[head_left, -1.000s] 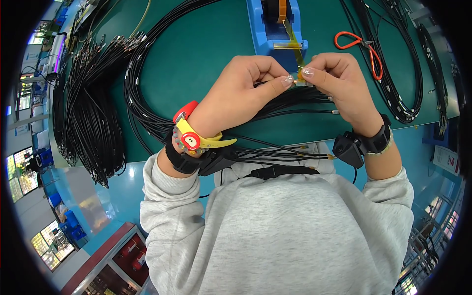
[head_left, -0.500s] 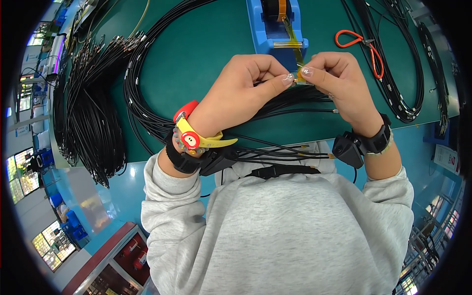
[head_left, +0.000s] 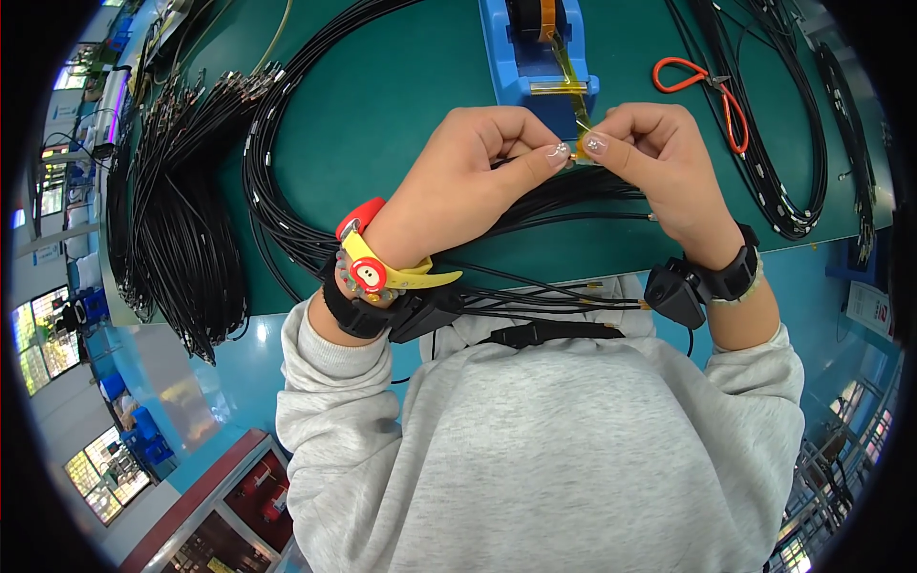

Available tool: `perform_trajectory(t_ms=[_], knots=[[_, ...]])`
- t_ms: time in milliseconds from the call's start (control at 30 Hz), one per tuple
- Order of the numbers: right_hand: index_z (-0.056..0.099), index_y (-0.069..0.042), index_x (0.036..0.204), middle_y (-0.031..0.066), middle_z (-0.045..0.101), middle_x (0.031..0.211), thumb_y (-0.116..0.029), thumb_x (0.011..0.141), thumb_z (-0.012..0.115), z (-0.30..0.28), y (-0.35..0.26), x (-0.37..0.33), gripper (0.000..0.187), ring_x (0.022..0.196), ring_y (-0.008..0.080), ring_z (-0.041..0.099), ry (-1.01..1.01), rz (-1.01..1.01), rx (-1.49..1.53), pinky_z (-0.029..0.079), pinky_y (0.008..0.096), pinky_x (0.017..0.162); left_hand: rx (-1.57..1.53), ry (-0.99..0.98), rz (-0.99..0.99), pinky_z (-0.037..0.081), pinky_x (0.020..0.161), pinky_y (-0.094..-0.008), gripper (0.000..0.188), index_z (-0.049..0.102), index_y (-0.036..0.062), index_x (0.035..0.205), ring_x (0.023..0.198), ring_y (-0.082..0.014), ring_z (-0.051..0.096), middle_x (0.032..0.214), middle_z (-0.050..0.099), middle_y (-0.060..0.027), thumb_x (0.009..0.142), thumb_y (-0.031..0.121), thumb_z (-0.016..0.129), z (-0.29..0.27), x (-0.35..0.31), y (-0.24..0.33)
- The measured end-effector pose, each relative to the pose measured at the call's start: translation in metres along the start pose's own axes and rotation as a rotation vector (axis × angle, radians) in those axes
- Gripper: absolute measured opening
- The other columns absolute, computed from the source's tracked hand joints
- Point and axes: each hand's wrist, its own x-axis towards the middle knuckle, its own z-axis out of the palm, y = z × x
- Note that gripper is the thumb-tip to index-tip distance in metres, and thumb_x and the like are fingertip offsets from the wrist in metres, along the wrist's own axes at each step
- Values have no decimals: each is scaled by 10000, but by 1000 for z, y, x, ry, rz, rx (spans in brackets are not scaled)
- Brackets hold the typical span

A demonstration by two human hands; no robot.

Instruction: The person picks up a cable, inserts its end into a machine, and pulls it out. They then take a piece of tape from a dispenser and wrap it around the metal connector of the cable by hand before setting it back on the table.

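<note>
My left hand (head_left: 482, 177) is closed in a pinch on a black cable's end, whose small metal tip (head_left: 572, 159) shows beside the thumbnail. Right against it, my right hand (head_left: 661, 158) pinches the loose end of a yellow transparent tape strip (head_left: 571, 76). The strip runs down from a blue tape dispenser (head_left: 511, 91), still joined to its roll. The two thumbs nearly meet in front of the dispenser, and the fingers partly cover where tape and cable touch. Beneath both hands, a bundle of black cables (head_left: 573, 196) crosses the green tabletop (head_left: 382, 105).
Red-handled cutters (head_left: 680, 84) lie to the right, beside coiled black cables (head_left: 798, 143). A thick heap of black cables (head_left: 186, 239) hangs over the table's left edge. Several cable ends (head_left: 573, 304) stick out over the near edge, close to my body.
Both hands stay almost in place. My right thumb has shifted slightly downward at the tape; the pinches and the tape strip look otherwise the same.
</note>
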Motion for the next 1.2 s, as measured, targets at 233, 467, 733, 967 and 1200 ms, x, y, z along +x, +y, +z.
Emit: perform_trajectory(t_ms=[233,467,733,967,1200], knots=[[633,22,794,-6,541,706,-53,812,642,-1,0,-1,78,658,40,474,15,-33,-68,356,172,580,27,-38,-38,357,553,-147,191,613,-32,890,642,-1,468,759,592,10,884,156,583,-3,-1,4],[638,30,802,-17,516,681,-49,802,650,1,-1,-1,79,617,35,432,29,-56,-90,322,174,553,39,-33,-20,349,547,-150,185,609,-31,877,634,-2,456,741,578,16,880,153,587,-3,-2,5],[646,32,810,-38,465,630,-68,804,646,3,2,-2,100,566,24,357,57,-66,-134,269,180,506,31,12,43,338,487,-183,165,605,-42,853,571,-10,430,645,552,23,861,123,599,0,-2,1],[634,25,784,-26,470,620,-101,808,643,-10,-5,-1,128,562,34,394,-30,95,0,276,195,478,18,-10,15,345,526,-162,152,604,-35,866,607,-3,439,701,567,17,866,117,599,-3,-6,9],[606,-22,717,7,475,604,-60,739,682,-10,-20,2,88,532,82,411,-220,-285,-527,298,246,476,96,-1,23,335,538,-149,135,605,-28,881,614,-1,428,716,566,25,871,105,591,0,-11,9]])
